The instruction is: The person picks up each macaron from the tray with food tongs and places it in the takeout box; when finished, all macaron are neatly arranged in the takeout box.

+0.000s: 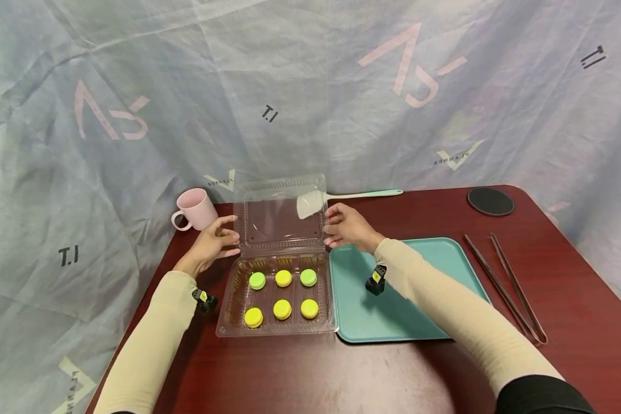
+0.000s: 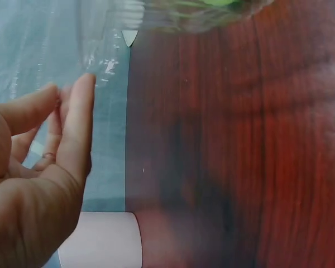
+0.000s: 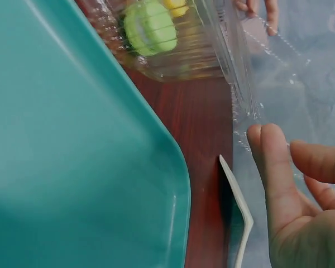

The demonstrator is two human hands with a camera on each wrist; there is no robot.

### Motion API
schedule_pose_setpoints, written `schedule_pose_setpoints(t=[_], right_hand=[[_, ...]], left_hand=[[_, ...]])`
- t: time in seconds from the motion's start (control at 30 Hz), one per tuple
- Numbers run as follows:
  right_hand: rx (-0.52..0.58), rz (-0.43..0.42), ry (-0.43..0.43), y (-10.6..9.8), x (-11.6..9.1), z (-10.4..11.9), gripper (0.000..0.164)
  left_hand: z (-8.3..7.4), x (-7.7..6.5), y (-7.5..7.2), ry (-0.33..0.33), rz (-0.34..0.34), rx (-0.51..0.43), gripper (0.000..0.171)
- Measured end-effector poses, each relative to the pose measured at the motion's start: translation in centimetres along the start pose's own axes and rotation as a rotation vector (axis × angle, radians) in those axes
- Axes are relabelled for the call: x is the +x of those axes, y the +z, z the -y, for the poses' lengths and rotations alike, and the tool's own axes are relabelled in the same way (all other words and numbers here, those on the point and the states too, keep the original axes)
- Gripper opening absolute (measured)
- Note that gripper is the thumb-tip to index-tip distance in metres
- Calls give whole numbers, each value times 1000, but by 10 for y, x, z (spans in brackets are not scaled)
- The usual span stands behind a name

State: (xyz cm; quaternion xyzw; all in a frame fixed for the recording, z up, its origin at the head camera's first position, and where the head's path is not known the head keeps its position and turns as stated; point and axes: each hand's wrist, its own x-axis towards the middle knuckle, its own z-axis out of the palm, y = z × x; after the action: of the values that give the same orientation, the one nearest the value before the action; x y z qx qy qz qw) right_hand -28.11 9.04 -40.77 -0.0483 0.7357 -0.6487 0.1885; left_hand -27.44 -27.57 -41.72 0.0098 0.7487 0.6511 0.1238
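A clear plastic clamshell box (image 1: 278,332) lies on the table with its transparent lid (image 1: 276,233) tilted up at the back. Inside sit several macarons, yellow ones (image 1: 282,309) and two green ones, one of them at the back left (image 1: 257,280). My left hand (image 1: 209,244) is at the lid's left edge, fingers spread along it. On the opposite side, my right hand (image 1: 353,228) has its fingertips against or very near the lid's right edge. In the right wrist view, the extended fingers (image 3: 275,173) meet the lid's corner without curling round it.
Right of the box is a teal tray (image 1: 411,330), under my right forearm. Metal tongs (image 1: 517,282) and a black round coaster (image 1: 490,201) lie farther right. A white spatula (image 1: 362,195) rests behind the lid, a pink mug (image 1: 199,210) at the back left. A grey cloth hangs behind.
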Motion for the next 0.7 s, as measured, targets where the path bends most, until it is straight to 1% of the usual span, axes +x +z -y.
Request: schedule_pose_setpoints(t=[0.1, 0.2, 0.33, 0.47, 0.57, 0.7], right_hand=[[14, 7, -24, 1, -2, 0, 34], [17, 21, -43, 1, -3, -1, 30], [9, 41, -83, 0, -8, 0, 24], [-36, 47, -130, 1, -19, 2, 21], [-63, 44, -149, 2, -26, 2, 20], [-76, 46, -162, 4, -33, -1, 17]], left_hand=[[-1, -3, -1, 37, -2, -17, 54], [-2, -6, -2, 61, 0, -56, 50], [-2, -11, -4, 102, 20, -112, 35], [0, -16, -7, 144, 66, -167, 22], [2, -20, -7, 155, 103, -216, 18], [3, -26, -7, 133, 146, -307, 19]])
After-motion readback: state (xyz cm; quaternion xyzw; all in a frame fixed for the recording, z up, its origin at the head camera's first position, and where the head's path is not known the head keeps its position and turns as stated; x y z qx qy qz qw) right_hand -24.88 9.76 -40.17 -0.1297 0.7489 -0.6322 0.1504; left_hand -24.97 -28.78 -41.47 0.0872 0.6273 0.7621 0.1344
